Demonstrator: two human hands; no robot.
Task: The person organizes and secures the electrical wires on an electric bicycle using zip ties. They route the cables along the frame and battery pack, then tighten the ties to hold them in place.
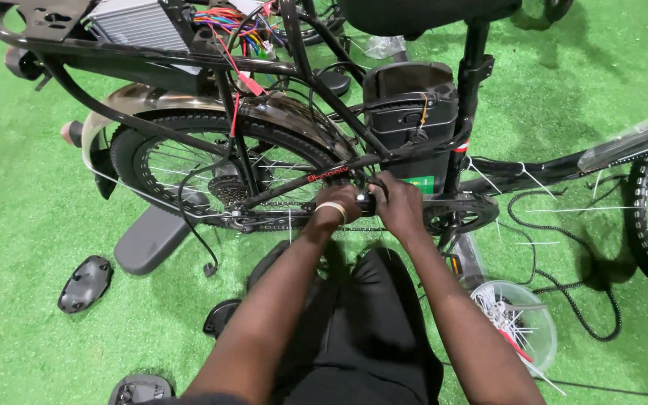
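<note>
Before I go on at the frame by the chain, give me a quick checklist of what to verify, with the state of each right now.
1. Both hands on the work: left hand and right hand meet at the black frame tube beside the battery case. Ok.
2. What the fingers pinch: hidden between the hands. Cannot tell.
3. Fingers out of the chain: it runs right beside the left hand. Cannot tell.
4. Supplies near: clear tub with white ties sits by the right forearm. Ok.
5. Loose wiring: coloured wire bundle hangs open above the rear wheel. Not ok.
6. Floor: black covers lie loose on the green turf. Not ok.
</note>
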